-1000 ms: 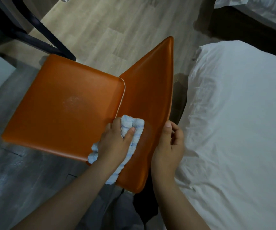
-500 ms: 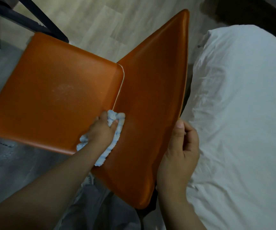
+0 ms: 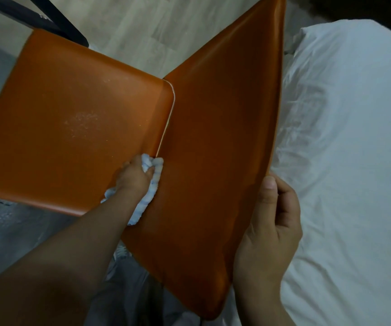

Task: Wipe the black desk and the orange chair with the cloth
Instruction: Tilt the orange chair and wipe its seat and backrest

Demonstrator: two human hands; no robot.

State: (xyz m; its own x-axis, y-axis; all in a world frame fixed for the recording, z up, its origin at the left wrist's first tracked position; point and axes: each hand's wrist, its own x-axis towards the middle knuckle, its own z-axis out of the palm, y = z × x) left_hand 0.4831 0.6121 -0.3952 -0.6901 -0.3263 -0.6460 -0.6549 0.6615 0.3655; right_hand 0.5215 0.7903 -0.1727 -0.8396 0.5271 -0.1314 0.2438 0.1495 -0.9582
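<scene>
Left hand (image 3: 134,176) squeezes the fluffy white-and-blue cloth (image 3: 151,182) against the shiny orange plastic chair (image 3: 213,161), where seat meets back. Right hand (image 3: 269,222) pinches the chair back's right edge. Pale dusty marks on the seat look unwiped. No black worktop shows.

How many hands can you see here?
2. The left hand presses a cloth where the chair's seat meets its backrest. The right hand grips the backrest's edge, beside the bed.
</scene>
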